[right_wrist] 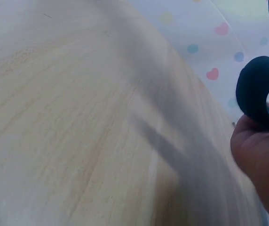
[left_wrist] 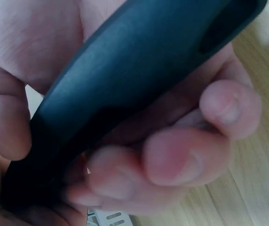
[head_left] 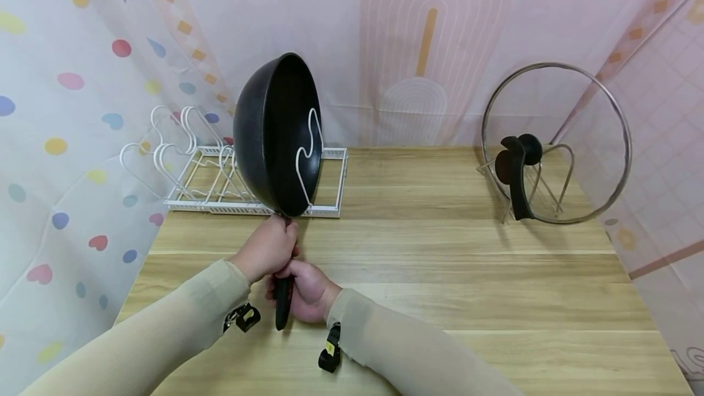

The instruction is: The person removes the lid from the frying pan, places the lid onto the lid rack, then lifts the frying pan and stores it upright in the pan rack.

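A deep black wok [head_left: 250,139] stands on its edge in a white wire rack [head_left: 192,206] at the back left, its hollow side facing right. Its black handle [head_left: 283,307] points toward me over the table. My left hand [head_left: 266,246] grips the handle close to the wok's rim. Just below it, my right hand [head_left: 310,292] holds the handle nearer its free end. In the left wrist view, curled fingers [left_wrist: 186,157] lie about the handle, whose hanging hole shows at the upper right. The right wrist view catches the handle's end [right_wrist: 254,89] at its right edge.
At the back right, a round glass lid [head_left: 627,133] with a metal rim and black knob [head_left: 517,176] leans upright in a wire stand [head_left: 572,164]. Patterned curtains [head_left: 341,29] hang behind and beside the wooden table [head_left: 440,298]. White wire dividers [head_left: 159,157] rise left of the wok.
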Motion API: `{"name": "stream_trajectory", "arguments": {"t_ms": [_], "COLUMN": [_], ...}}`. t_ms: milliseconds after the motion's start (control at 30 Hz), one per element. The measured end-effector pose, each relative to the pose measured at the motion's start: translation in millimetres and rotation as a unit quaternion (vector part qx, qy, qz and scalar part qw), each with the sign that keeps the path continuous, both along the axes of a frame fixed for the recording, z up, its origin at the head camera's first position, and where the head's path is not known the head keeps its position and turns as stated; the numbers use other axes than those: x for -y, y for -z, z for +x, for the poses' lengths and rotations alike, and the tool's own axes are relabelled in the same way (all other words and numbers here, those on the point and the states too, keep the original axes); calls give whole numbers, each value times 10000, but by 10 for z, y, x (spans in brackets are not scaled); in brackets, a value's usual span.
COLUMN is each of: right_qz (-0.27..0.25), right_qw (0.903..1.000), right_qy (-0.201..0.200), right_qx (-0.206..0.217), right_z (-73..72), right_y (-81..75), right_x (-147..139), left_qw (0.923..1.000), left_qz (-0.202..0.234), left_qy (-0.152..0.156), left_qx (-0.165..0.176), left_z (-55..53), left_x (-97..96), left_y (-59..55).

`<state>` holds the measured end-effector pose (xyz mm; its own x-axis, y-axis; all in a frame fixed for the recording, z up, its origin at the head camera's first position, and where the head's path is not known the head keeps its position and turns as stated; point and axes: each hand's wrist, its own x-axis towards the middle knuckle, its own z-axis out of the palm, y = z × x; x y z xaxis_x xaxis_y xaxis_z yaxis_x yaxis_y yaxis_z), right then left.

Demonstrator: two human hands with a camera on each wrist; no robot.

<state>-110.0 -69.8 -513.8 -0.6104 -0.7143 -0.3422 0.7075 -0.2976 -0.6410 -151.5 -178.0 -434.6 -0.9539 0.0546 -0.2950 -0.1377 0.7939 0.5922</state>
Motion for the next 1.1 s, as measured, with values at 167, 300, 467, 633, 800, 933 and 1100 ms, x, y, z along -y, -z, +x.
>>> {"name": "stream_trajectory", "arguments": {"t_ms": [167,300,467,633,800,933,1100], "right_qz": [393,729,893,1031,1138,1284,1506], "right_qw": [9975,9940,9925,9909,9889,9856,9790], "right_qy": [439,482,322,232,474,650,904], "right_qx": [-388,-662,-771,-834,-835,-889,-1038], "right_z": [-25,-58,-84,-99,-100,-93,-75], "right_y": [-42,-72,-101,-111,-89,-68,-51], "right_x": [-30,-68,-112,-116,-83,-61,-44], "left_qw": [9999,9995,9987,9981,9980,9976,9963], "left_qz": [-32,-112,-297,-462,-493,-549,-708], "left_qy": [107,219,315,357,366,401,475], "left_qx": [-81,-217,-269,-193,-122,-102,-123], "left_z": [-10,-12,-20,-46,-71,-84,-100], "left_x": [4,4,-9,-16,-4,7,11], "left_y": [19,36,40,56,94,128,162]}}
